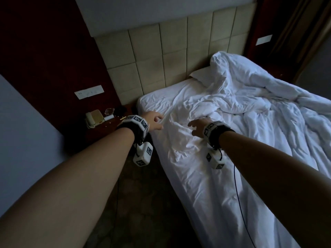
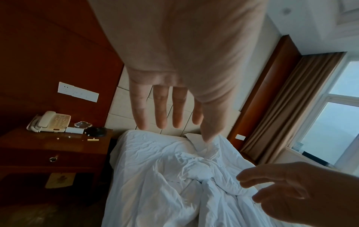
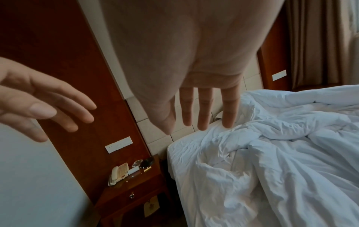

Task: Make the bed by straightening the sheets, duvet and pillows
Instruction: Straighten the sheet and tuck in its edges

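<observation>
Both hands reach over the bed's near-left edge: left hand [image 1: 154, 122] and right hand [image 1: 198, 126], fingers [image 2: 159, 107] spread, holding nothing; rumpled duvet [image 1: 250, 97] just beyond.

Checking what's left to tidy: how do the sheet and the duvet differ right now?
The sheet lies flat on the mattress with fine wrinkles; the duvet is bunched in thick folds. The sheet is bare near the headboard; the duvet is heaped toward the far side, partly covering a pillow. Both are white.

The right hand [image 3: 174, 61] hangs with straight fingers above the rumpled duvet [image 3: 281, 153]; the left hand [image 3: 29, 98] spreads beside it.
</observation>
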A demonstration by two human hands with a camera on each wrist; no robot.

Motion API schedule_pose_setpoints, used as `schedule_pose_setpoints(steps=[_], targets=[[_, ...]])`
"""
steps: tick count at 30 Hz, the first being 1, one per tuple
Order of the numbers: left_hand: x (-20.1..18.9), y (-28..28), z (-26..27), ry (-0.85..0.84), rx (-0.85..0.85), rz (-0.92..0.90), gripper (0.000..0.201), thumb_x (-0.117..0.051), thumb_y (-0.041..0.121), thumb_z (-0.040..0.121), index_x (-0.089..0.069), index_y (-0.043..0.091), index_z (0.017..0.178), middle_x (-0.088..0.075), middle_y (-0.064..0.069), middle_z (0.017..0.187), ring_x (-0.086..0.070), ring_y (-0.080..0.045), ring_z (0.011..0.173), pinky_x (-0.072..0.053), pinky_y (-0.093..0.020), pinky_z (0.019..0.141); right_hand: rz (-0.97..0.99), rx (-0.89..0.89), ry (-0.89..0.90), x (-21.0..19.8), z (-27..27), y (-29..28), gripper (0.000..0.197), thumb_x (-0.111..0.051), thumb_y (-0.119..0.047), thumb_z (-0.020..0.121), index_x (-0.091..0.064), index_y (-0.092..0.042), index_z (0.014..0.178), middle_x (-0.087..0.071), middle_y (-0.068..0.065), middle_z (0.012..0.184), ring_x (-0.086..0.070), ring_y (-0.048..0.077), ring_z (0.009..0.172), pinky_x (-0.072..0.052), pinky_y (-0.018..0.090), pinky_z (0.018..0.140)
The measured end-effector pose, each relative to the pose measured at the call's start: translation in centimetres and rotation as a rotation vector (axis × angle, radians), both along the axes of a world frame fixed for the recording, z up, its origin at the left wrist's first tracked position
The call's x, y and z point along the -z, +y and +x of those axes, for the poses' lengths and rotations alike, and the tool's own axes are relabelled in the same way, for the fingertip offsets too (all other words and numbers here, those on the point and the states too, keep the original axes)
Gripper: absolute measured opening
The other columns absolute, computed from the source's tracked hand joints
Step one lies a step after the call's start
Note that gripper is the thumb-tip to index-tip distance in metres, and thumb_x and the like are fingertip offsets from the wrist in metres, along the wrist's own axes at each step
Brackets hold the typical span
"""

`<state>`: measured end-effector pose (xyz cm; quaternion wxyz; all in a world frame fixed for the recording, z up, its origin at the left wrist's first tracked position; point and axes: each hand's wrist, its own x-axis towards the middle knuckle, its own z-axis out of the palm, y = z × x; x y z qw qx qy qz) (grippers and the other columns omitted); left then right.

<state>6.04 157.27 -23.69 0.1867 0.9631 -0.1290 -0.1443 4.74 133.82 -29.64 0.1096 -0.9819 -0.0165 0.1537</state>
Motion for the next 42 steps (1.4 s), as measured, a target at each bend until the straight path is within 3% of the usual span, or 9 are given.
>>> schedule_pose_setpoints(steps=[4,13,20,24,29,33,37,39,42], targets=[[2.3,-0.3,5.5,0.054,-0.001,0.007,0.055,-0.072,0.034,0.082,-0.055,0.020,0.133,-0.059,-0.004,0.127,-0.058,-0.021,0.112,-0.044,-0.028,0.091,0.045,0.025,0.051,2.8,4.2,-0.6,0.049,-0.057,-0.023,0.094,-0.047,-0.023,0.141,-0.046,0.007,0.144,-0.043,0.025,0.132,-0.036,0.036,0.109],[10.3,-1.4,19.9,0.192,0.042,-0.052,0.053,-0.074,0.034,0.080,-0.058,0.020,0.129,-0.063,-0.002,0.119,-0.061,-0.021,0.108,-0.048,-0.030,0.095,0.098,0.149,0.133,8.3,15.8,-1.3,0.050,-0.063,-0.019,0.089,-0.052,-0.022,0.138,-0.050,0.008,0.140,-0.053,0.025,0.122,-0.043,0.032,0.103],[17.7,-1.2,31.1,0.350,0.049,-0.077,0.056,-0.074,0.033,0.081,-0.056,0.019,0.132,-0.062,-0.006,0.121,-0.061,-0.027,0.107,-0.047,-0.027,0.081,0.054,0.190,0.254,14.4,24.6,-1.0,0.055,-0.066,-0.027,0.086,-0.049,-0.028,0.138,-0.051,0.007,0.140,-0.054,0.027,0.121,-0.045,0.038,0.102],[22.2,-1.3,35.3,0.409,-0.017,-0.108,0.057,-0.072,0.034,0.082,-0.053,0.020,0.134,-0.060,-0.006,0.122,-0.061,-0.027,0.107,-0.053,-0.038,0.090,0.044,0.176,0.325,18.4,27.3,-1.0,0.060,-0.065,-0.028,0.088,-0.042,-0.027,0.143,-0.045,0.005,0.143,-0.050,0.027,0.125,-0.044,0.039,0.101],[28.3,-2.2,38.7,0.528,-0.119,-0.137,0.063,-0.071,0.036,0.082,-0.046,0.027,0.140,-0.053,-0.009,0.132,-0.055,-0.027,0.117,-0.051,-0.045,0.095,0.088,0.178,0.402,24.1,30.8,-1.3,0.072,-0.070,-0.023,0.086,-0.034,-0.021,0.148,-0.032,0.007,0.152,-0.035,0.028,0.137,-0.033,0.039,0.111],[34.0,-3.4,41.4,0.602,-0.229,-0.170,0.074,-0.069,0.042,0.082,-0.032,0.034,0.146,-0.042,-0.007,0.146,-0.048,-0.028,0.127,-0.047,-0.047,0.100,0.075,0.148,0.417,29.3,33.7,-2.3,0.082,-0.072,-0.029,0.084,-0.025,-0.028,0.151,-0.027,0.005,0.155,-0.029,0.031,0.140,-0.031,0.047,0.113],[39.6,-5.2,42.9,0.682,-0.350,-0.191,0.088,-0.069,0.049,0.080,-0.017,0.039,0.150,-0.033,-0.001,0.153,-0.043,-0.028,0.132,-0.045,-0.049,0.102,0.038,0.150,0.450,34.6,35.3,-4.0,0.100,-0.074,-0.046,0.078,-0.005,-0.046,0.150,-0.006,-0.009,0.161,-0.010,0.028,0.147,-0.019,0.067,0.110],[42.3,-6.1,43.3,0.731,-0.411,-0.198,0.095,-0.068,0.057,0.075,-0.010,0.045,0.149,-0.027,0.000,0.156,-0.041,-0.031,0.133,-0.044,-0.052,0.101,0.074,0.150,0.481,37.3,35.6,-4.7,0.110,-0.075,-0.055,0.071,0.006,-0.055,0.145,0.005,-0.015,0.160,0.000,0.029,0.148,-0.011,0.074,0.107],[46.2,-7.1,43.9,0.800,-0.507,-0.201,0.111,-0.066,0.072,0.059,0.001,0.052,0.146,-0.023,-0.004,0.157,-0.039,-0.036,0.133,-0.044,-0.055,0.100,0.150,0.126,0.517,41.1,36.0,-5.2,0.119,-0.078,-0.060,0.064,0.013,-0.060,0.140,0.009,-0.017,0.160,0.000,0.032,0.148,-0.014,0.075,0.104]])
